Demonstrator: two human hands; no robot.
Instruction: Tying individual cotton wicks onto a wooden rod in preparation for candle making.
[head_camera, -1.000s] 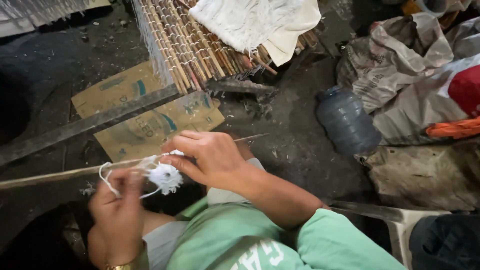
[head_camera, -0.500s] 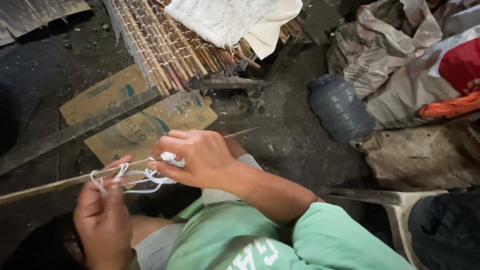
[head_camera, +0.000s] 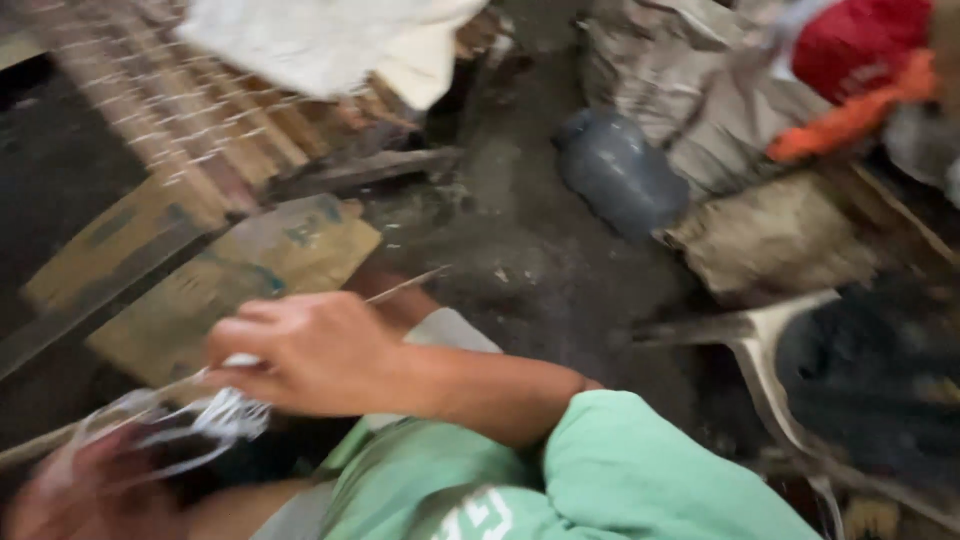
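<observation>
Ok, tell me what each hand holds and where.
Right hand pinches white string against the thin stick, mid-length. Left hand, blurred, grips the string's loops.

Motion blur smears the whole view

The left hand (head_camera: 70, 490) is a blurred smear cut by the bottom edge; its grip on the white string (head_camera: 205, 420) is unreadable. The thin stick (head_camera: 405, 286) vanishes behind the right hand (head_camera: 305, 350).

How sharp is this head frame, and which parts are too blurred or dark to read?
Head view: motion blur smears the whole frame. The left hand is a reddish smudge, so its grip is unreadable; the right hand is soft but readable, pinching white string on a thin stick. The jug and bamboo mat lack detail. Light is dim, and the floor at right is nearly black.
</observation>
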